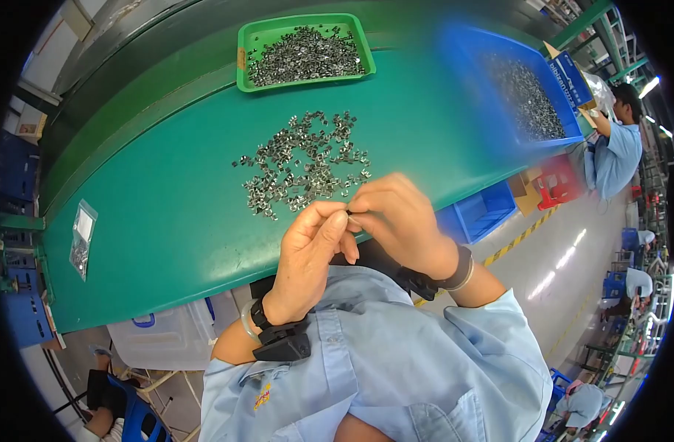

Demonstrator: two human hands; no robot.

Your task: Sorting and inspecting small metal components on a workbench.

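My left hand (pixel 313 247) and my right hand (pixel 402 225) meet at the near edge of the green table, fingertips almost touching. Between them is a tiny dark part (pixel 349 212), too small to name. Thumb and finger of each hand are pinched at it, and the fingers hide most of it. Just beyond my hands, a loose spread of small shiny metal clips (pixel 307 166) lies on the table. Farther back stands a green tray (pixel 243 70) heaped with similar small metal pieces.
At the right is a blue bin (pixel 473 96) full of small metal parts. A clear plastic bag (pixel 82 239) with small pieces lies at the table's left. Below the right edge sit an open blue crate (pixel 484 211) and a red crate (pixel 554 180). A person (pixel 615 151) in blue works beyond.
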